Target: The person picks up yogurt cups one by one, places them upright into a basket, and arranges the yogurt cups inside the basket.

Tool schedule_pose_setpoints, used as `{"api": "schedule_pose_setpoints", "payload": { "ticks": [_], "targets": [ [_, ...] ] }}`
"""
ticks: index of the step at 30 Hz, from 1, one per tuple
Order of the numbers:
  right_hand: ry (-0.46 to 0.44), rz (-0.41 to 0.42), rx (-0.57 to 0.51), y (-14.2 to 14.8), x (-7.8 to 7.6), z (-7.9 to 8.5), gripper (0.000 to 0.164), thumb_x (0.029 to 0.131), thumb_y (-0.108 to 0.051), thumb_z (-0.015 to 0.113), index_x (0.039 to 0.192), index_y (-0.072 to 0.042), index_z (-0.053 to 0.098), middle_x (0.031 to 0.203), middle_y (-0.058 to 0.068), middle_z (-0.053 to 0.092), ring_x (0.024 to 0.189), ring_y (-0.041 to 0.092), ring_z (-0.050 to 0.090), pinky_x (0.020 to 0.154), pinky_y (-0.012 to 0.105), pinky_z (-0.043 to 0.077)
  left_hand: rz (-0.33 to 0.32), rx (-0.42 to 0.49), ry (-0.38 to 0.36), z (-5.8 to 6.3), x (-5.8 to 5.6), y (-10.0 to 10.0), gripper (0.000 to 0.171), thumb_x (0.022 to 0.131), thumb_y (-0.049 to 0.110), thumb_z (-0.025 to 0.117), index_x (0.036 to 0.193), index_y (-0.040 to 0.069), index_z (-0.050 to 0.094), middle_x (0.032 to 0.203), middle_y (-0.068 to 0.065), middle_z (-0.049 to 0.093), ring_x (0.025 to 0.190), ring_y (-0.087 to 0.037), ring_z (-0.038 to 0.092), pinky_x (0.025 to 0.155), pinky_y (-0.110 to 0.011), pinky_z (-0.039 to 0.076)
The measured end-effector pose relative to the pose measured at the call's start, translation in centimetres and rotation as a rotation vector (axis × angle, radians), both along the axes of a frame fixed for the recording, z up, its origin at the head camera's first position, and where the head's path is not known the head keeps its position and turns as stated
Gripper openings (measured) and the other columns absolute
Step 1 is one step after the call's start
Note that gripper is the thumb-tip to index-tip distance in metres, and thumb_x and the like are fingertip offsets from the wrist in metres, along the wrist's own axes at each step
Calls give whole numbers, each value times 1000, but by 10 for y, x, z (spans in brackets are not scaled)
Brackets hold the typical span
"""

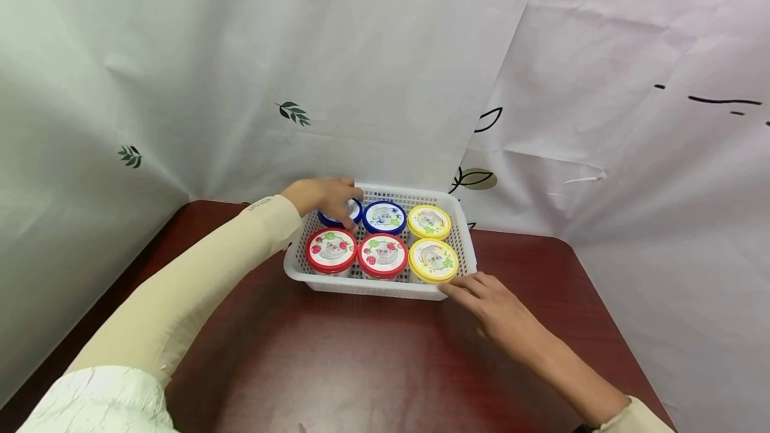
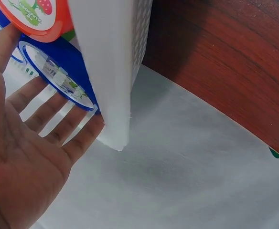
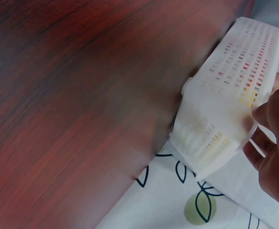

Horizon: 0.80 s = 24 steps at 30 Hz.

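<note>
A white plastic basket [image 1: 379, 289] on the dark red table holds several round tubs with printed lids. My left hand [image 1: 327, 199] reaches over the back left corner, its fingers spread along a blue-lidded tub [image 2: 58, 76] and partly covering its lid. The left thumb lies by the edge of a red-lidded tub [image 2: 39, 16]. Beside the hand sits another blue-lidded tub [image 1: 384, 218]. My right hand [image 1: 496, 303] is at the basket's front right corner, close to a yellow-lidded tub [image 1: 433, 261]; its thumb touches the corner, with the fingers loosely extended along the side.
Behind the basket hangs a white sheet [image 1: 373, 85] printed with leaves, which also rises at both sides. Bare table top [image 1: 361, 359] stretches in front of the basket. A second red-lidded tub [image 1: 382, 256] and another yellow-lidded tub [image 1: 429, 222] stand in the basket.
</note>
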State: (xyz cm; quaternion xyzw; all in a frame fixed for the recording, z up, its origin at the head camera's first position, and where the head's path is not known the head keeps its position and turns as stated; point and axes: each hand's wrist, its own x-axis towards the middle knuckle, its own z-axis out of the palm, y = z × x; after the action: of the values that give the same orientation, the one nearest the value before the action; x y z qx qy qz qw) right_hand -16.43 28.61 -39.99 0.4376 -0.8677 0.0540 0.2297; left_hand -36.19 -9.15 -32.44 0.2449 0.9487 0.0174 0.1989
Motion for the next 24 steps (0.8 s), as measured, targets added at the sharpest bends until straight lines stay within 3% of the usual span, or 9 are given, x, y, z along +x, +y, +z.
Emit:
{"api": "schedule_pose_setpoints", "payload": {
  "ticks": [10, 16, 19, 24],
  "targets": [
    [-20, 0, 41, 5, -6, 7, 67, 80, 10, 84, 141, -17, 76, 129, -1, 78, 118, 23, 73, 99, 42, 63, 5, 85, 71, -8, 4, -8, 90, 102, 56, 78, 176, 21, 41, 181, -21, 36, 170, -50, 30, 133, -73, 34],
    [-48, 17, -95, 8, -17, 16, 50, 88, -1, 89, 136, -15, 80, 126, 2, 79, 112, 21, 73, 94, 42, 63, 8, 168, 214, -8, 21, -13, 90, 103, 63, 73, 175, 19, 43, 180, -22, 40, 168, -54, 32, 135, -74, 30],
    [-45, -25, -168, 12, -24, 23, 47, 91, -5, 88, 137, -11, 80, 131, 8, 79, 119, 29, 74, 100, 51, 61, 43, 211, 290, -10, 34, -21, 92, 103, 67, 68, 176, 17, 41, 181, -22, 37, 169, -55, 29, 137, -75, 21],
    [-113, -184, -221, 26, -34, 35, 47, 102, -16, 80, 148, -11, 74, 151, 18, 71, 141, 44, 64, 115, 68, 48, 139, 277, 392, -14, 52, -51, 99, 101, 74, 65, 177, 16, 37, 185, -23, 29, 172, -58, 17, 138, -78, 6]
  ]
}}
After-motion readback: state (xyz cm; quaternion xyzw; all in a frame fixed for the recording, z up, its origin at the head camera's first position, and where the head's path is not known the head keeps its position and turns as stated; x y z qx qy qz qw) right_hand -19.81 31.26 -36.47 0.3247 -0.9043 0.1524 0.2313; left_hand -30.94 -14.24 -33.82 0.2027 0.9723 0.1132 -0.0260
